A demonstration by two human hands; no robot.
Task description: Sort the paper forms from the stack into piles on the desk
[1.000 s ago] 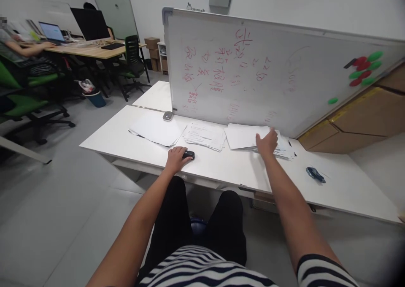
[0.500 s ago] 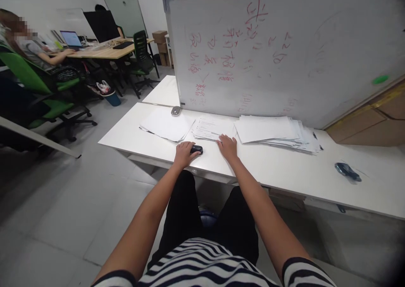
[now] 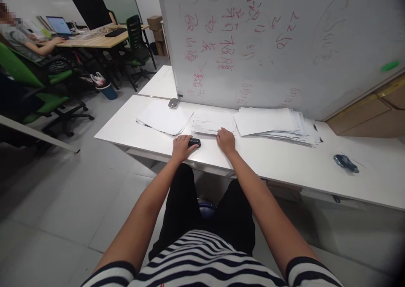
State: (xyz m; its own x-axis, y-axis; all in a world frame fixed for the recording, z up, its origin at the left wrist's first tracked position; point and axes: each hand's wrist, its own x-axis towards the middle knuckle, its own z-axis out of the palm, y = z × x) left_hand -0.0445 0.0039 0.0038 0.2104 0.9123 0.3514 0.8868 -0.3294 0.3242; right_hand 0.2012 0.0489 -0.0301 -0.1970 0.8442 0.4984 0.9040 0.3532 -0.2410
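Note:
On the white desk, my left hand [image 3: 181, 148] is closed around a small black stapler [image 3: 195, 142], whose front end sticks out past the fingers to the right. My right hand [image 3: 226, 141] rests at the near right corner of a pile of printed sheets [image 3: 209, 122], its fingers curled in on the paper's edge; the fingertips are partly hidden. To the left of that pile lies a spread stack of blank-looking paper [image 3: 166, 117]. A thicker, uneven paper stack [image 3: 267, 121] sits just right of it.
A whiteboard [image 3: 234, 46] with red writing stands along the desk's back edge. A grey mouse [image 3: 173, 103] lies by its left corner. Far right are a dark glossy object [image 3: 346, 163] and cardboard boxes [image 3: 370, 114]. Another person [image 3: 28, 46] sits at a desk, far left.
My right hand's fingers have curled in at the edge of the printed sheets; before, they were more stretched out. The left hand stays on the stapler. The view has tilted slightly down.

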